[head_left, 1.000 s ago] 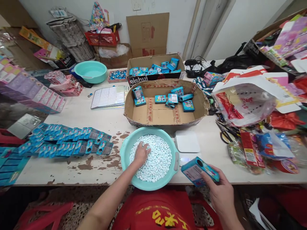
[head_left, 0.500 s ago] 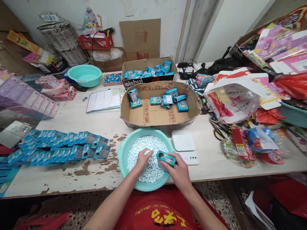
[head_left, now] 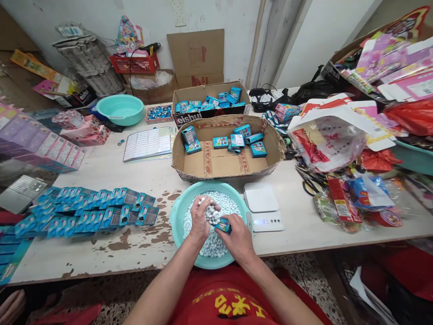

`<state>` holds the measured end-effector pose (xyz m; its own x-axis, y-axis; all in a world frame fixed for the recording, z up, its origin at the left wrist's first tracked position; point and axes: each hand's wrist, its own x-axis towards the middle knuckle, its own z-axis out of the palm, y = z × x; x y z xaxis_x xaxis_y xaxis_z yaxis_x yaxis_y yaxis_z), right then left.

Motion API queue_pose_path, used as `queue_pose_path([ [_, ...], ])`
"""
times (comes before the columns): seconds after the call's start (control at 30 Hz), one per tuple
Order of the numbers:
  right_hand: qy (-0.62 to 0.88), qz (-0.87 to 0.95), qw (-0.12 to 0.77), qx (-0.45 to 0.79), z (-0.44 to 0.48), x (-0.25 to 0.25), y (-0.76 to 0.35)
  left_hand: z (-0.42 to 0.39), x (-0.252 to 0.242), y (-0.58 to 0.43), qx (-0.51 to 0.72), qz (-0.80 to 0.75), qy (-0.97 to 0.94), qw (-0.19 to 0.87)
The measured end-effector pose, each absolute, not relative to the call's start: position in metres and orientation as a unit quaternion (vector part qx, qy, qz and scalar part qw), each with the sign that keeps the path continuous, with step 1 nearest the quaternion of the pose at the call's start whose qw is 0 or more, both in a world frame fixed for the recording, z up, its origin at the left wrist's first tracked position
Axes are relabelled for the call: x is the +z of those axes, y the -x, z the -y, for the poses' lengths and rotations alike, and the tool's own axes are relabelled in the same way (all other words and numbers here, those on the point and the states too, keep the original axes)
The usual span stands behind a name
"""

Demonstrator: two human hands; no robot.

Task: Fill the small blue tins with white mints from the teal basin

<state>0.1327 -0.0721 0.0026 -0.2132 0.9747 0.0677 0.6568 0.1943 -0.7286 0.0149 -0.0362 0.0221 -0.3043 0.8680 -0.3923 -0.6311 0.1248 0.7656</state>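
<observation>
A teal basin (head_left: 176,225) at the table's front edge holds many small white candies (head_left: 214,247). Over it, my left hand (head_left: 200,219) is cupped around a handful of the candies. My right hand (head_left: 237,235) grips a small blue box (head_left: 223,225) beside that handful, its far end close to the candies. Part of the box is covered by my fingers. Just right of the basin lies a white scale (head_left: 262,201).
Behind the basin, an open cardboard box (head_left: 192,168) holds several blue boxes. Rows of blue boxes (head_left: 98,218) stand at the left. Scissors (head_left: 309,186) and packets lie right. Another person's hand (head_left: 12,308) shows at lower left.
My left hand has risen from the candies with a handful. My right hand has brought the blue box leftward, against it. The other person's hand has come into view.
</observation>
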Motion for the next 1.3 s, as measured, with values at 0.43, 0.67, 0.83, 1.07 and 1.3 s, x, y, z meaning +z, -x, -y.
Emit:
queue_pose_path([
  [0.43, 0.565, 0.696, 0.315, 0.31, 0.067, 0.013, -0.14, 0.025, 0.03, -0.021, 0.635, -0.492, -0.155, 0.575],
  [0.67, 0.566, 0.673, 0.336, 0.338, 0.066, 0.017, -0.142, 0.027, 0.035, -0.022, 0.619, -0.501, -0.176, 0.578],
  [0.83, 0.574, 0.664, 0.334, 0.344, 0.062, 0.019, -0.138, 0.028, 0.035, -0.023, 0.624, -0.52, -0.203, 0.547],
  [1.07, 0.576, 0.666, 0.337, 0.334, 0.058, 0.022, -0.134, 0.025, 0.038, -0.024, 0.631, -0.518, -0.231, 0.53],
  [1.3, 0.581, 0.653, 0.344, 0.344, 0.058, 0.022, -0.134, 0.021, 0.039, -0.026, 0.622, -0.517, -0.22, 0.545],
])
